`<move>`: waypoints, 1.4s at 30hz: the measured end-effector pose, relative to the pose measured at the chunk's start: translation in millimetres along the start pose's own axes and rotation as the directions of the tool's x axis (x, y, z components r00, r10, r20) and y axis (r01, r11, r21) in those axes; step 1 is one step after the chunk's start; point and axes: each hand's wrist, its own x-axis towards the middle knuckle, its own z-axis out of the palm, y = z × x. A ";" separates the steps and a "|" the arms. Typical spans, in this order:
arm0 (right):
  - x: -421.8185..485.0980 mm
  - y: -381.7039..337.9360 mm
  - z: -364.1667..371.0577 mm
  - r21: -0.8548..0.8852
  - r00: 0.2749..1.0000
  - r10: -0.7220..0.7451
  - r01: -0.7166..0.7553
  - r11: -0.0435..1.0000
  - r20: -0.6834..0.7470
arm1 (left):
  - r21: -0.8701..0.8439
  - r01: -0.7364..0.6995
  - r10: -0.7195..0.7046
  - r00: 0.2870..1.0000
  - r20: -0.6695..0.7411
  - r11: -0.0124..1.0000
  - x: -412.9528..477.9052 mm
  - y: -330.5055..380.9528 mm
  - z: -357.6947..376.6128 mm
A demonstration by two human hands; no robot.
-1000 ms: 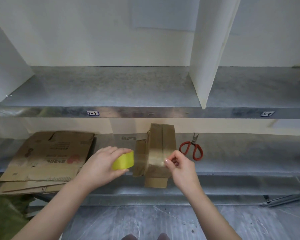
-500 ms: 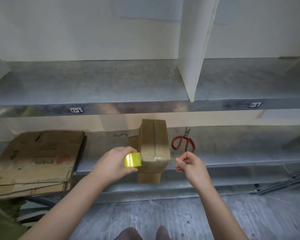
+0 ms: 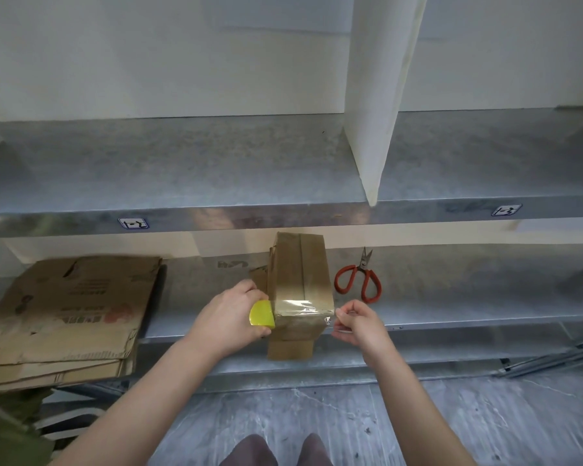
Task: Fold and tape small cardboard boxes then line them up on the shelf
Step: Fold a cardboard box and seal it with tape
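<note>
Head view: left hand (image 3: 228,320) grips the yellow tape roll (image 3: 262,314); right hand (image 3: 359,322) pinches clear tape (image 3: 300,310) across the box (image 3: 298,274).

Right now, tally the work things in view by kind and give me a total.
cardboard box: 1
tape roll: 1, gripped by the left hand, its tape strip pinched by the right hand
scissors: 1
stack of flattened cardboard: 1; its sheets cannot be counted
Total: 4
</note>
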 end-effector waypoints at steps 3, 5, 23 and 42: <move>5.4 4.5 1.0 0.129 0.992 0.025 -0.040 0.991 0.120 | 0.032 -0.011 0.011 1.000 0.010 0.999 1.0 -2.5 1.0; 8.2 9.6 3.3 0.218 0.980 0.041 -0.084 0.972 0.197 | 0.076 -0.028 0.026 0.999 0.025 0.997 -0.9 -5.8 2.5; -14.8 -7.2 5.5 -0.057 0.961 -0.208 0.222 0.973 0.181 | 0.127 -0.054 0.047 0.997 0.054 0.990 1.6 -13.1 14.1; 20.4 9.0 6.9 -0.087 0.996 -0.088 0.090 0.992 0.028 | 0.018 -0.035 0.035 0.999 0.001 0.999 3.1 -4.9 28.8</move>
